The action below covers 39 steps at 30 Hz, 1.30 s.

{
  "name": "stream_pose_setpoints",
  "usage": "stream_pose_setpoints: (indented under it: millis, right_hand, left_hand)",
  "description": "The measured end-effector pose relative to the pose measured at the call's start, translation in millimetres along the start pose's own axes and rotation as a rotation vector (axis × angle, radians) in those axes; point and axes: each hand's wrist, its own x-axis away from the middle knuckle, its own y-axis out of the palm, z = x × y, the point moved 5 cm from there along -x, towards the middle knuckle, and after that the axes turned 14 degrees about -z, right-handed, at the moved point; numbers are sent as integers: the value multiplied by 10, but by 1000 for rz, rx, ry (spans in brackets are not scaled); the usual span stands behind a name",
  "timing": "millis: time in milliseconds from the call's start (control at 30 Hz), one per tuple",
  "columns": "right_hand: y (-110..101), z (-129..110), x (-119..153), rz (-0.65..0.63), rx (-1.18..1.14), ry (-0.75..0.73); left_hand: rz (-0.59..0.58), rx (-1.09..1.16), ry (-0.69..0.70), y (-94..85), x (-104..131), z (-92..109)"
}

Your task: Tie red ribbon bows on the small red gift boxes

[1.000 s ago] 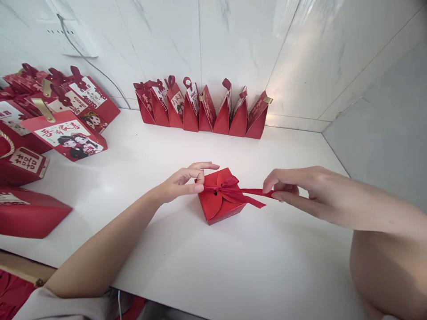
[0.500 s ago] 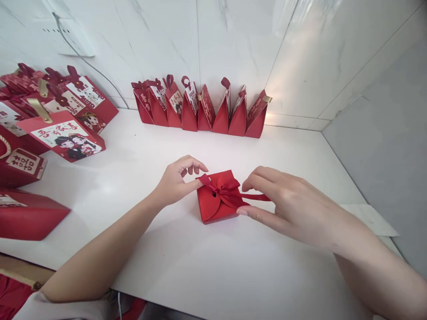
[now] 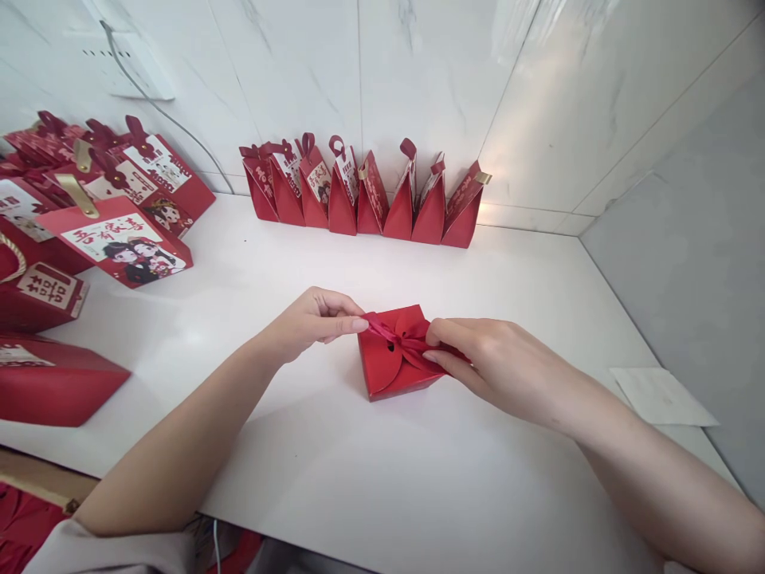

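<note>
1. The small red box [image 3: 398, 359] sits near the middle of the white tabletop [image 3: 370, 478], petal-shaped flaps folded over on top, with a ribbon [image 3: 402, 339] running across them.
2. The left hand [image 3: 311, 320] pinches one end of the ribbon at the box's upper-left corner, thumb and forefinger closed on it.
3. The right hand [image 3: 496, 363] comes in from the other side, fingertips closed on the ribbon where it crosses the flaps.
4. The box looks like thin card — probably light, and likely to slide if the ribbon is pulled from one side only. The flaps would dent under a hard press.
5. The ribbon looks soft and satiny, so probably slippery; a pinch close to the crossing seems the surest hold, with the box steadied by its side walls.
6. Hard to make out: whether a knot is formed — the right fingers cover that part. The box's far-right edge is hidden too, and nothing of its contents shows.
7. Along the back wall stands a row of red gift bags [image 3: 364, 195]; more boxes [image 3: 89, 223] at the left run off the edge of the picture.
</note>
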Motion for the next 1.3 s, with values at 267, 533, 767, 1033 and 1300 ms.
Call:
stream_pose_setpoints:
  millis: [267, 533, 767, 1033, 1300]
  right_hand:
    - [6, 10, -18, -25, -38, 19]
    - [8, 14, 2, 13, -58, -29]
    - [7, 29, -5, -13, -153, -16]
    - [-16, 77, -18, -92, -363, -33]
    - [29, 89, -62, -136, -455, -32]
  left_hand:
    - [-211, 203, -15, 127, -16, -75]
    - [-209, 348, -37, 165, -27, -119]
    - [-275, 450, 18, 204, -21, -108]
    - [-170, 235, 134, 168, -21, 1]
    - [-213, 220, 69, 197, -29, -53]
